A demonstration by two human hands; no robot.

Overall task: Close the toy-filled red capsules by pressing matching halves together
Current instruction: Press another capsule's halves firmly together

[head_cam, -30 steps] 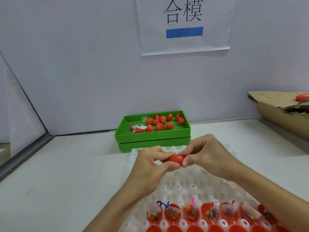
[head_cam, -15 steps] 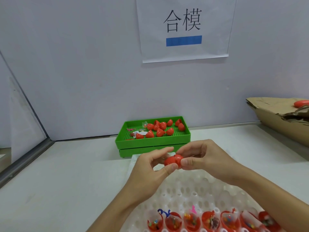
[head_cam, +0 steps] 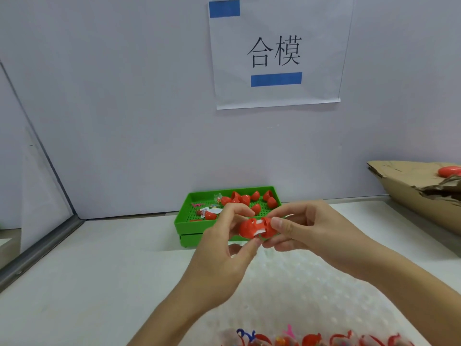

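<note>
left hand (head_cam: 219, 250) grip: pinches glossy red capsule (head_cam: 252, 228) (halves ajar) | right hand (head_cam: 309, 231) grip: same

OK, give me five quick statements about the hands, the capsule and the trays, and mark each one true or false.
1. Both hands hold one red capsule between them. True: the left hand and right hand each pinch an end.
2. The capsule is fully closed. False: a gap shows between its halves, with something white visible inside.
3. The green tray holds loose red capsule halves. True.
4. The green tray sits at the right, on the cardboard box. False: it stands on the table against the back wall, behind the hands.
5. The filled capsule halves at the bottom edge sit in the green tray. False: they sit in a white tray.
</note>
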